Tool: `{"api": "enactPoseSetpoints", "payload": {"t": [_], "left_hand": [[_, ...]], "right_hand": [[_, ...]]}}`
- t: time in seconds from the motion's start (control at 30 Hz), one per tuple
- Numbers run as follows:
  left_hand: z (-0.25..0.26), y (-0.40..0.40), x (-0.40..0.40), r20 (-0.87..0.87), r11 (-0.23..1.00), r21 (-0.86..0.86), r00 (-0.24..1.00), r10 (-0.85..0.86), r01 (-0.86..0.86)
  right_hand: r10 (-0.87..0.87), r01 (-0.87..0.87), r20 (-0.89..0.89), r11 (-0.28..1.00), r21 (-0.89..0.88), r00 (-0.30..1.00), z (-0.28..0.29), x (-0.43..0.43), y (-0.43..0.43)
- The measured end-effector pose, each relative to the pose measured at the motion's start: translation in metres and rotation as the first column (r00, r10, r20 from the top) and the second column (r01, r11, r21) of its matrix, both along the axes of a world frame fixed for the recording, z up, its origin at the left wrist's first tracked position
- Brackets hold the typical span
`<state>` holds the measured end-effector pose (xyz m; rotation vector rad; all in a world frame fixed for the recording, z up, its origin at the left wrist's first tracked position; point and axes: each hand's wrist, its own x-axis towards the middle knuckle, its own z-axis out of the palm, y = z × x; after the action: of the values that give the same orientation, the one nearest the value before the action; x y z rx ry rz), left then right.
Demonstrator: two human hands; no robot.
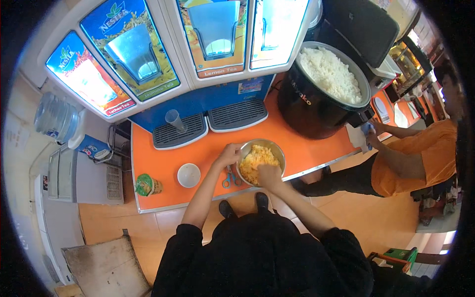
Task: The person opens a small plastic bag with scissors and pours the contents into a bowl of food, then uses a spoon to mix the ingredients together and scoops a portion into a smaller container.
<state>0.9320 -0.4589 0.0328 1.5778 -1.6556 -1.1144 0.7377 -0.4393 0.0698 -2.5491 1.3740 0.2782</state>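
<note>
A round metal bowl stands near the front edge of the orange counter, holding yellow-orange rice. With its fingers at the rim, my left hand grips the bowl on its left side. My right hand is down in the bowl at the rice, fingers curled; whether it holds a utensil there is hidden. Scissors with blue handles lie just left of the bowl, partly covered by it. Farther left sits a small white bowl.
A cup with a green lid stands at the counter's left end. Behind are a drink dispenser and a clear cup on its drip tray. An open rice cooker full of white rice stands right, near a person in orange.
</note>
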Motion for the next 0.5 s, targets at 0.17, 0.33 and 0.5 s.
{"api": "enactPoseSetpoints", "payload": {"t": [0.17, 0.33, 0.5], "left_hand": [[-0.01, 0.008, -0.003, 0.125, 0.995, 0.011, 0.988, 0.095, -0.097], [-0.031, 0.017, -0.022, 0.046, 0.93, -0.208, 0.947, 0.318, -0.303], [-0.023, 0.019, -0.032, -0.029, 0.875, -0.289, 0.918, 0.397, -0.388]], "right_hand": [[-0.008, 0.014, -0.041, 0.988, 0.156, 0.999, 0.078, -0.003, -0.04], [0.022, 0.002, -0.135, 0.985, 0.173, 0.991, 0.048, 0.008, -0.019], [-0.062, -0.012, 0.125, 0.855, 0.519, 0.99, 0.074, -0.042, -0.078]]}}
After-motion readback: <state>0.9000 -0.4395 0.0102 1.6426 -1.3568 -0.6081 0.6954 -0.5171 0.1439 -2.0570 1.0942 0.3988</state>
